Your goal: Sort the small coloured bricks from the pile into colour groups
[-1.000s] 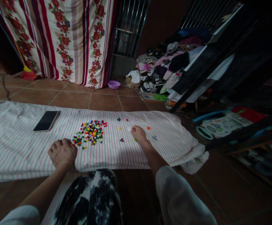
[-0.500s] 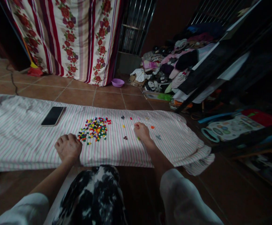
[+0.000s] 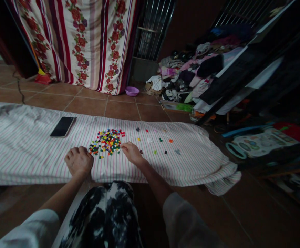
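On the striped cloth lies a loose pile of small multicoloured plastic pieces. My right hand is at the pile's right edge, thumb and fingertips pinched together; whatever is between them is too small to make out. My left hand rests palm down on the cloth beside the pile's lower left, fingers bent and slightly apart, holding nothing visible. To the right, small groups sorted by colour are spread out, among them white pieces, green pieces, orange pieces, a black group and grey pieces.
A smartphone lies on the cloth left of the pile. Beyond the cloth, a purple basin stands on the tiled floor near a floral curtain. Heaped clothes are at the back right, and a broom is at the left.
My right hand has moved left from the white group to the pile's edge, uncovering the white, green and black groups. My left hand stays in place; the view has shifted slightly.
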A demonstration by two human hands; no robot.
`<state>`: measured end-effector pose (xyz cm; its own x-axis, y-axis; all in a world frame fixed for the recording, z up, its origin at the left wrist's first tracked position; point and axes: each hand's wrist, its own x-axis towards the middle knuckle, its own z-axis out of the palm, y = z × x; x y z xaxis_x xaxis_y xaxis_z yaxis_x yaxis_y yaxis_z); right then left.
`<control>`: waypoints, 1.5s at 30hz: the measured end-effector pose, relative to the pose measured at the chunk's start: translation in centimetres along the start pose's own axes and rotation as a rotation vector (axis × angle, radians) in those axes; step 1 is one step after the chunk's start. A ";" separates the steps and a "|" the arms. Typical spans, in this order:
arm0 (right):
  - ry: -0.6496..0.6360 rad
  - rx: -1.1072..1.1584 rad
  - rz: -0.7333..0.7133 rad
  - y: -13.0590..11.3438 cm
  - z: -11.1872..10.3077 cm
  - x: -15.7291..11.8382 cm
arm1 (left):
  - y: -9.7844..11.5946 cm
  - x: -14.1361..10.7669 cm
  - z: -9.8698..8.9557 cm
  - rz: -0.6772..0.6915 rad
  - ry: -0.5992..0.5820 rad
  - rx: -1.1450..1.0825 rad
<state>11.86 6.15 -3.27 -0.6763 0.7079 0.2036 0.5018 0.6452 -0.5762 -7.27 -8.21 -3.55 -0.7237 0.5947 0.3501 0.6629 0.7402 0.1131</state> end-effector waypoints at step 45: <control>0.406 0.007 0.154 5.8 -6.1 -1.0 | 0.1 -0.2 -0.3 0.007 0.020 0.023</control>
<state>18.73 10.91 -1.98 -0.3266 0.8522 0.4088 0.5754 0.5224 -0.6293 -6.96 -8.35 -3.38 -0.7150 0.5937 0.3693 0.6631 0.7433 0.0888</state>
